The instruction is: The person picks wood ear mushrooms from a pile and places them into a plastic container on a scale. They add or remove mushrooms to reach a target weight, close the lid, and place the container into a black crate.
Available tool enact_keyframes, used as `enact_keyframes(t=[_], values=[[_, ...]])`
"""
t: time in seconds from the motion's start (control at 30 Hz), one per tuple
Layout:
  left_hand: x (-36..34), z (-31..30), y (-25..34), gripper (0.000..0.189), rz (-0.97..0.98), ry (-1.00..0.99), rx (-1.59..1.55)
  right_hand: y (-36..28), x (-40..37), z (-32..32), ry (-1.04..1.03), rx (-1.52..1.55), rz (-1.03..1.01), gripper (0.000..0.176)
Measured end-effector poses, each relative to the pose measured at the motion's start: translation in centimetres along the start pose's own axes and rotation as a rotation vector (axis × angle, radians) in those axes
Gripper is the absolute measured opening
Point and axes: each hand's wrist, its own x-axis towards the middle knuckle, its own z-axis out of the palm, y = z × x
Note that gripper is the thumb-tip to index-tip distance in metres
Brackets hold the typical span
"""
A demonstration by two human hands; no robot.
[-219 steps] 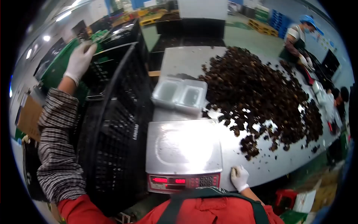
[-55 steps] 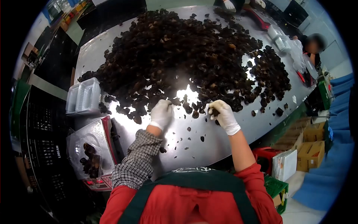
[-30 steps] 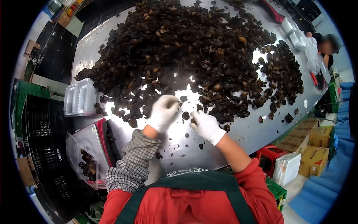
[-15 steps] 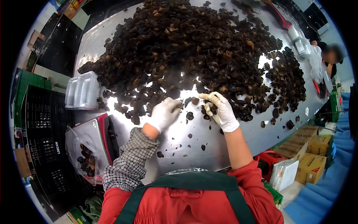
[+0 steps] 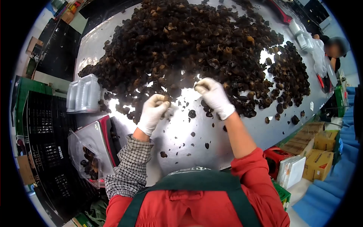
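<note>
A large heap of dark brown wood ear mushrooms (image 5: 189,45) is spread over the metal table (image 5: 181,132). In a white glove, my left hand (image 5: 152,113) is closed at the heap's near edge, pinching a small brownish wood ear mushroom (image 5: 166,98) between thumb and fingers. My right hand (image 5: 215,97), also gloved and slightly blurred, is closed to its right. A dark bit of wood ear mushroom (image 5: 197,86) shows at its fingertips. Between and below the hands lie loose pieces, among them a round one (image 5: 192,114).
Stacked clear plastic trays (image 5: 84,94) stand at the left table edge. Nearer is a red-and-grey device (image 5: 92,138), beside a clear container (image 5: 99,172) holding mushrooms. Black crates (image 5: 45,132) rise at far left. Cardboard boxes (image 5: 319,164) sit lower right. Another person (image 5: 334,51) is at the far right.
My left hand has moved slightly left and turned upward, now pinching a brownish piece. The right hand has moved up and left, its fingers closing from a looser curl.
</note>
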Motion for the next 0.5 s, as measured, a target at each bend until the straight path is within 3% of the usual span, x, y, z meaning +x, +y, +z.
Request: enact_keyframes(t=[0.07, 0.1, 0.13, 0.2, 0.23, 0.37, 0.4, 0.5], values=[[-0.8, 2.8, 0.5, 0.028, 0.024, -0.045, 0.157, -0.2, -0.3, -3.6, -0.078, 0.445, 0.214, 0.009], [-0.9, 3.8, 0.2, 0.037, 0.017, -0.075, 0.397, 0.1, -0.9, -4.5, -0.065, 0.758, 0.147, 0.011], [-0.2, 4.3, -1.3, 0.036, 0.149, -0.123, 0.69, 1.0, -1.5, -5.2, -0.035, 0.963, 0.129, 0.01], [0.4, 5.8, -2.5, 0.034, 0.39, -0.177, 1.016, 2.2, -3.0, -6.4, -0.027, 0.96, 0.164, 0.014], [0.8, 6.6, -2.1, 0.032, 0.246, -0.267, 1.123, 2.5, -3.8, -6.7, -0.016, 0.854, 0.2, 0.018], [1.3, 8.1, -2.3, 0.024, 0.191, -0.255, 1.262, 2.7, -7.7, -7.1, 0.094, 0.22, 0.181, 0.013], [1.4, 8.0, -2.4, 0.023, 0.185, -0.24, 1.196, 2.8, -8.8, -7.5, 0.109, 0.152, 0.189, 0.013], [1.5, 7.9, -2.4, 0.017, 0.135, -0.177, 0.958, 3.9, -11.5, -8.5, 0.216, -0.224, -0.039, 0.019]])
